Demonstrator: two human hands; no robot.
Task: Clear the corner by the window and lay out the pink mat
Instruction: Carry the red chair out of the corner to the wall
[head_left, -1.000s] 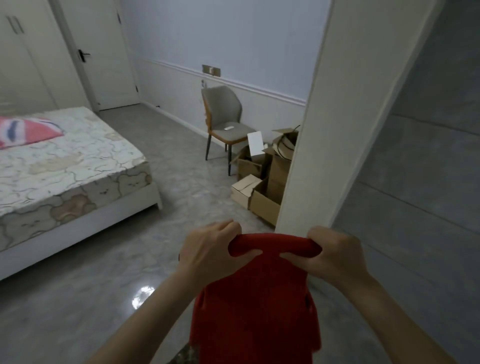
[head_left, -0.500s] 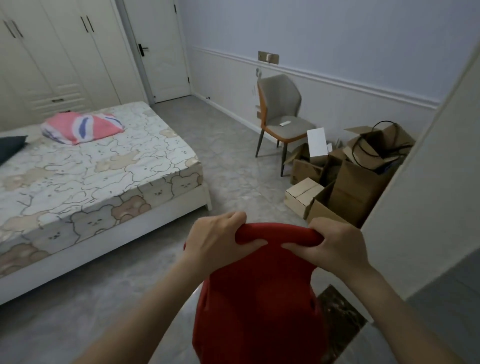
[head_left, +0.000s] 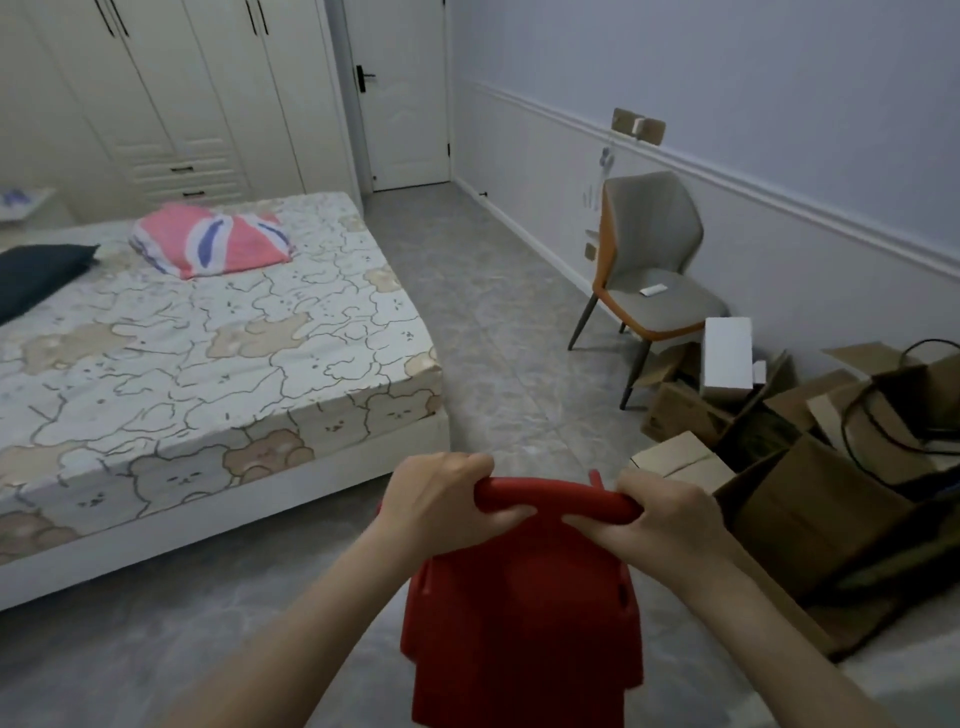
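Observation:
I carry a red plastic chair (head_left: 524, 618) in front of me, seen from behind its back. My left hand (head_left: 441, 499) grips the left part of its top rail and my right hand (head_left: 670, 512) grips the right part. The chair hangs low at the bottom centre of the view, above the grey floor. No pink mat is in view; a pink folded cloth with a flag pattern (head_left: 213, 241) lies on the bed.
A bed (head_left: 218, 353) with a bear-print sheet fills the left. A grey and orange chair (head_left: 644, 265) stands against the right wall, with several open cardboard boxes (head_left: 789, 483) beside it. A wardrobe (head_left: 171, 93) and a white door (head_left: 400, 88) are at the back.
A wall edge that blocked the right side has passed out of view. The view has swung into the bedroom, and the bed, boxes and wardrobe have come closer. Both hands keep their grip.

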